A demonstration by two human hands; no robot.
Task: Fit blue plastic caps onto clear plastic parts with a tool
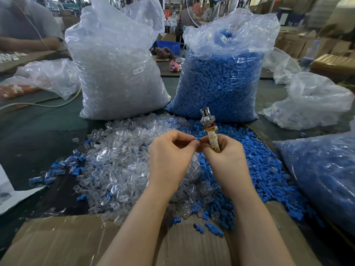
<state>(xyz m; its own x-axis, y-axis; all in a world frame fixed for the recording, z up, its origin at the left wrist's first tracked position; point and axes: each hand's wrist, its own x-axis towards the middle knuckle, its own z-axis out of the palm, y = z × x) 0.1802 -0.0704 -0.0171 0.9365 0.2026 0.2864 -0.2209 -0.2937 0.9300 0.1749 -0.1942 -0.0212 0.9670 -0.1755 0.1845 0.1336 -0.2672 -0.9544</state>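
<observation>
My right hand (224, 156) grips the cloth-wrapped handle of a metal tool (208, 123), whose jaws point up and away. My left hand (169, 150) pinches a small blue cap (197, 139) at its fingertips, right against the right hand's fingers. Both hands hover over the heaps on the table. A pile of loose clear plastic parts (119, 154) lies on the left, and a pile of loose blue caps (265, 169) lies on the right. Whether a clear part is held between the fingers cannot be made out.
A tall bag of clear parts (115, 73) and a tall bag of blue caps (221, 79) stand behind the piles. Another bag of blue pieces (322, 173) lies at right. Several fitted pieces (57, 169) lie at left. A cardboard flap (76, 242) lies in front. Another person's arm (28, 42) is far left.
</observation>
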